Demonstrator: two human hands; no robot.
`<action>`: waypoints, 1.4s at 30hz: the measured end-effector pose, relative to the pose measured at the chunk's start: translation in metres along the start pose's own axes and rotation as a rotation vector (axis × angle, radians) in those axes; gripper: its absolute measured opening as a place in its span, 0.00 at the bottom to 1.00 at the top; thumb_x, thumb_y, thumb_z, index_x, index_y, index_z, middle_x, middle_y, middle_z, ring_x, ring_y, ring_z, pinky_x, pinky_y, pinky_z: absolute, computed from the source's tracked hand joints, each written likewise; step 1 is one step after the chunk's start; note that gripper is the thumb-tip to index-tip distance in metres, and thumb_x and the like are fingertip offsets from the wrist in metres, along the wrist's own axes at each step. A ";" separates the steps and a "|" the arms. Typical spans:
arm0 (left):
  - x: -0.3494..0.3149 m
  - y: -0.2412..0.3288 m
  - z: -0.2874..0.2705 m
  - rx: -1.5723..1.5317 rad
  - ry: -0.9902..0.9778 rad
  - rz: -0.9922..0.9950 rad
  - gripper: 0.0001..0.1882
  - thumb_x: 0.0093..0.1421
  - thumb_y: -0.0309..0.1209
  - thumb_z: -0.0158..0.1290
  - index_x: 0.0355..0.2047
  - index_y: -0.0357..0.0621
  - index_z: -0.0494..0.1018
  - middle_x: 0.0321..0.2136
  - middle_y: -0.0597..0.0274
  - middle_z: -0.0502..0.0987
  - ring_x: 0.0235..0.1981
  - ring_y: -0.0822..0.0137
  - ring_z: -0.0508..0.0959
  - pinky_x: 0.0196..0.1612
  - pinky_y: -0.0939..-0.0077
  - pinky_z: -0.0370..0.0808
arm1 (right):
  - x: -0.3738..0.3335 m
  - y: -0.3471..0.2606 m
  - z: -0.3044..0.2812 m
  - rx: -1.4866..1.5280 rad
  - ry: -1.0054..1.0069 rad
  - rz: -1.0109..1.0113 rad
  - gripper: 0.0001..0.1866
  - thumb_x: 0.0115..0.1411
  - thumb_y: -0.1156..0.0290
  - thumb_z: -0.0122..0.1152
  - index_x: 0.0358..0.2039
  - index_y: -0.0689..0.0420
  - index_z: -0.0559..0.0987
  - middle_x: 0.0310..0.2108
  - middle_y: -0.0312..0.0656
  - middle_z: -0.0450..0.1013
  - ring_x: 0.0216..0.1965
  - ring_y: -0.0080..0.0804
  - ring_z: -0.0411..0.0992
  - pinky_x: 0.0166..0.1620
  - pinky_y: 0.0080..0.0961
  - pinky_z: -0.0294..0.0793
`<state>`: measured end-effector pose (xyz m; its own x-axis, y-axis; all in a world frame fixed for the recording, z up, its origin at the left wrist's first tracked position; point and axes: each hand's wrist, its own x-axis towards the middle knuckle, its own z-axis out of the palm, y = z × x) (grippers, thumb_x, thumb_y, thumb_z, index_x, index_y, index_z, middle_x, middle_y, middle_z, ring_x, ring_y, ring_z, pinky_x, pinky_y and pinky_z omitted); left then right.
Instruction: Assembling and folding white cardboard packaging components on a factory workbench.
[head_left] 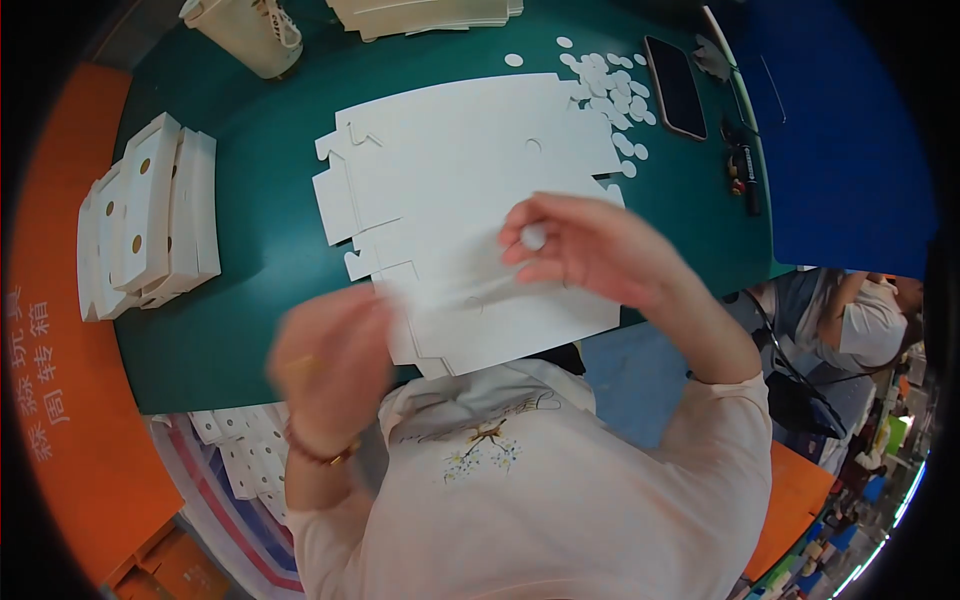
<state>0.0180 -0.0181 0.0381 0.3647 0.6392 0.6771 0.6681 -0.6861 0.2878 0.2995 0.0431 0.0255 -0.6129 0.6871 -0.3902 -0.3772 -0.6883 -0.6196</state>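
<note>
A flat white die-cut cardboard box blank (pixel 460 190) lies on the green table in front of me, with slotted tabs along its left side. Two round cut lines show on it. Over its right part is my right hand (pixel 585 245), fingers curled, with a small white disc (pixel 533 237) at the fingertips. Motion blurs my left hand (pixel 335 355) beside the blank's lower left edge; whether its fingers hold anything does not show. Loose white discs (pixel 605 90) lie scattered by the blank's upper right corner.
Folded white boxes with round holes (pixel 150 215) are piled at the left. A cup (pixel 245 35) and stacked white card (pixel 425 15) stand at the back. On the right lie a phone (pixel 676 88) and a black marker (pixel 750 180). A person (pixel 850 320) sits beyond.
</note>
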 end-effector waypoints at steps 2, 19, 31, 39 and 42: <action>0.029 0.014 0.045 0.015 -0.071 0.214 0.16 0.48 0.21 0.63 0.39 0.42 0.79 0.39 0.58 0.79 0.35 0.62 0.77 0.34 0.74 0.76 | 0.002 0.005 0.012 0.126 0.026 0.137 0.18 0.72 0.62 0.44 0.46 0.64 0.75 0.47 0.46 0.74 0.49 0.35 0.75 0.53 0.33 0.77; 0.051 -0.086 0.022 -0.692 -0.122 -0.888 0.13 0.68 0.26 0.48 0.50 0.39 0.75 0.48 0.64 0.76 0.46 0.73 0.76 0.50 0.79 0.73 | 0.048 -0.119 -0.074 -1.477 0.556 -0.649 0.16 0.70 0.58 0.53 0.51 0.49 0.81 0.50 0.40 0.78 0.57 0.33 0.71 0.60 0.29 0.69; 0.028 -0.063 0.008 -1.340 0.102 -1.332 0.24 0.67 0.29 0.49 0.60 0.30 0.64 0.60 0.52 0.66 0.63 0.57 0.65 0.65 0.61 0.63 | 0.105 -0.029 -0.026 -1.404 0.288 -0.692 0.18 0.70 0.77 0.45 0.59 0.56 0.69 0.59 0.41 0.67 0.60 0.32 0.66 0.63 0.24 0.63; 0.058 -0.094 0.025 -1.509 -0.301 -1.280 0.22 0.66 0.37 0.51 0.54 0.31 0.70 0.47 0.57 0.77 0.50 0.66 0.76 0.54 0.68 0.73 | 0.112 -0.025 -0.028 -1.268 0.379 -0.724 0.17 0.71 0.73 0.45 0.59 0.54 0.70 0.56 0.39 0.71 0.59 0.28 0.67 0.61 0.20 0.63; 0.073 -0.080 0.039 -1.192 -0.474 -1.264 0.21 0.66 0.39 0.52 0.51 0.34 0.72 0.43 0.60 0.79 0.41 0.69 0.80 0.44 0.73 0.78 | 0.102 -0.030 -0.024 -1.272 0.361 -0.707 0.19 0.72 0.70 0.45 0.62 0.52 0.68 0.59 0.40 0.68 0.61 0.29 0.65 0.62 0.22 0.62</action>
<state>0.0161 0.0970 0.0380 0.3354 0.8074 -0.4854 -0.0392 0.5268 0.8491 0.2650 0.1388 -0.0119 -0.2959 0.9318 0.2103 0.4415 0.3286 -0.8349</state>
